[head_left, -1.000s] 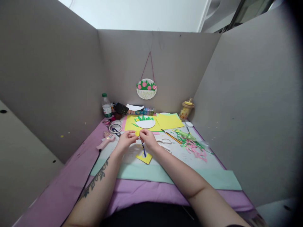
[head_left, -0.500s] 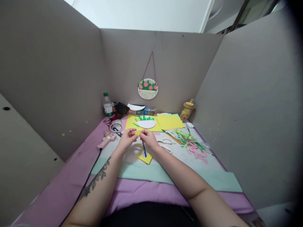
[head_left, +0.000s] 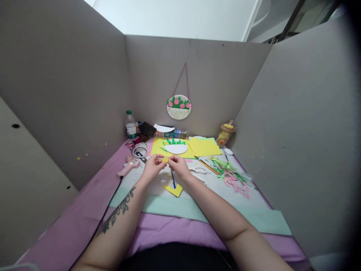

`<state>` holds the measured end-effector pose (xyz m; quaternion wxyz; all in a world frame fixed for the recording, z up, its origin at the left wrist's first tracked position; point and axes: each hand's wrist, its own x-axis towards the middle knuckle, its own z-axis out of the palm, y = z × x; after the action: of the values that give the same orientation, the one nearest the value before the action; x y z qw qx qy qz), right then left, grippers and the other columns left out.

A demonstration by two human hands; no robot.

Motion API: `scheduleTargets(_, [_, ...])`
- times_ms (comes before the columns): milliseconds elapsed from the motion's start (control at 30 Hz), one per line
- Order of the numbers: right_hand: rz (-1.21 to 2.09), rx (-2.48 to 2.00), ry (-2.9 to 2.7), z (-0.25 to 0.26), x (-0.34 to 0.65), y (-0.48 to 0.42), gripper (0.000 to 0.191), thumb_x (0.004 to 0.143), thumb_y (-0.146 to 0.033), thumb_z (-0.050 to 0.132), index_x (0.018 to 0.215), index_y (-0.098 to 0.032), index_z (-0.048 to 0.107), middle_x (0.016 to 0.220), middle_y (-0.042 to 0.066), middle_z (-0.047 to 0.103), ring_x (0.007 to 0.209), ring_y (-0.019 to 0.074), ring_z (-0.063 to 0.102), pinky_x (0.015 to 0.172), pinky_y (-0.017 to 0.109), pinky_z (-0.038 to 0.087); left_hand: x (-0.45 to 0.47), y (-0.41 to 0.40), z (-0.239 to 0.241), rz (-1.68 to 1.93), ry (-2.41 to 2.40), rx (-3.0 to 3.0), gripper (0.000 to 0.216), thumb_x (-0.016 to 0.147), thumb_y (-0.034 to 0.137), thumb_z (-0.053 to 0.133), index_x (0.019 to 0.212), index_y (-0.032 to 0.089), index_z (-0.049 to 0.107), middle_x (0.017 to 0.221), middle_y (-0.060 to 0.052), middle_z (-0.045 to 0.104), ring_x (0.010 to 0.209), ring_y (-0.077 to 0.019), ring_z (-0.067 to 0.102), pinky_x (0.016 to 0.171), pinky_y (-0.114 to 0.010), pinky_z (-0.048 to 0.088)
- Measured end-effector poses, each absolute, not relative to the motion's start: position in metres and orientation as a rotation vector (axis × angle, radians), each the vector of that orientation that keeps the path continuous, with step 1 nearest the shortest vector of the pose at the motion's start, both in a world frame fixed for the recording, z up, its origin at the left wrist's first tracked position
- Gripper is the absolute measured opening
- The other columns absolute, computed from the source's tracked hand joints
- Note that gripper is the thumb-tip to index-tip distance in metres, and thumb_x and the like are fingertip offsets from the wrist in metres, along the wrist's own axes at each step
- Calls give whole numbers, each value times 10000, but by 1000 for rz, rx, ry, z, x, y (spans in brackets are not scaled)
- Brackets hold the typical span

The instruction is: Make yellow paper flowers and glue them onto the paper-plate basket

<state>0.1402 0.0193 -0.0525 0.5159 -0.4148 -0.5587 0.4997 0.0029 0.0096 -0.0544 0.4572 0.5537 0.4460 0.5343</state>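
Observation:
Both my hands meet over the middle of the table and pinch a small yellow paper piece (head_left: 165, 160) between their fingertips. My left hand (head_left: 152, 167) grips it from the left, my right hand (head_left: 177, 166) from the right. A blue pen (head_left: 172, 179) hangs down from my right hand over a yellow paper scrap (head_left: 175, 189) lying on the table. White scissors (head_left: 199, 171) lie just right of my right hand. Behind my hands lies a white oval paper with green leaves (head_left: 175, 147) on yellow sheets (head_left: 203, 146).
A pink glue gun (head_left: 129, 168), a tape roll (head_left: 140, 151) and a bottle (head_left: 131, 125) stand at the left. Green and pink paper scraps (head_left: 232, 177) and pencils (head_left: 207, 165) lie at the right. A decorated plate (head_left: 179, 107) hangs on the grey back panel. Grey panels enclose three sides.
My hands stay together on the yellow piece with only slight finger movement. The view has shifted a little.

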Motion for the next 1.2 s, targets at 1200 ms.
scheduleTargets(1200, [1004, -1029, -1506, -55, 149, 26, 110, 685, -265, 535, 629, -171, 519, 521, -53, 451, 494, 92, 379, 499, 217, 320, 2, 16, -63, 1296, 1225, 1539, 341, 631, 223, 653, 936, 155, 518, 640, 18, 593, 588, -118, 566, 546, -217, 409])
